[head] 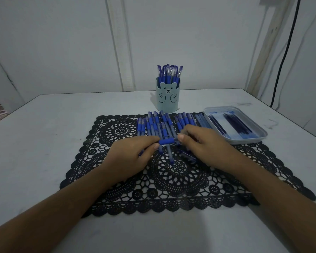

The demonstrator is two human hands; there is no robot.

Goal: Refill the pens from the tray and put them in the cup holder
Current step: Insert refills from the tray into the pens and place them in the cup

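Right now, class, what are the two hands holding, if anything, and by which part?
One pen, held crosswise over the mat: the left hand pinches the end beside its blue sleeve, the right hand the clear end.

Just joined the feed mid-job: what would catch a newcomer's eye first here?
At the centre of the black lace mat, the left hand and right hand pinch one blue pen crosswise between them, over a pile of loose pens. Behind stands the bear-faced cup holder, stuffed with pens. To the right, a pale tray holds dark refills.
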